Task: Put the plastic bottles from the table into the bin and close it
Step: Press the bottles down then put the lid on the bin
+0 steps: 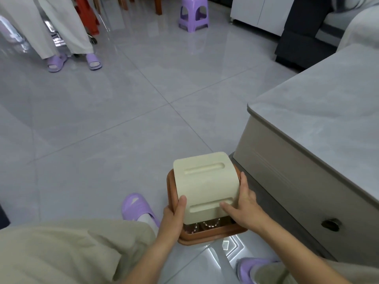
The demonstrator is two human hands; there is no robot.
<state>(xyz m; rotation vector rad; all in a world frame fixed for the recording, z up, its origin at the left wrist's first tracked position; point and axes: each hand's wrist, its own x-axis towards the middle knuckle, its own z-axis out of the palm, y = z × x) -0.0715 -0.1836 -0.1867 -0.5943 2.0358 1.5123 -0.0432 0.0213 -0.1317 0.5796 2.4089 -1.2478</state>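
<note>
Head view: both hands grip smooth curved cream lid (205,181) on brown bin (213,232).

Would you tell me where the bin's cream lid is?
In the head view, the cream lid sits on the brown bin, lower centre, between both hands, left of the table.

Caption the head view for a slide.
Both hands, left hand and right hand, press the cream lid onto the brown bin beside the table.

Bin (213,235), brown, on floor at 6 o'clock; cream lid (205,183) gripped by left hand (174,219) and right hand (244,203), near edge raised. Table (320,128) at 3 o'clock.
</note>
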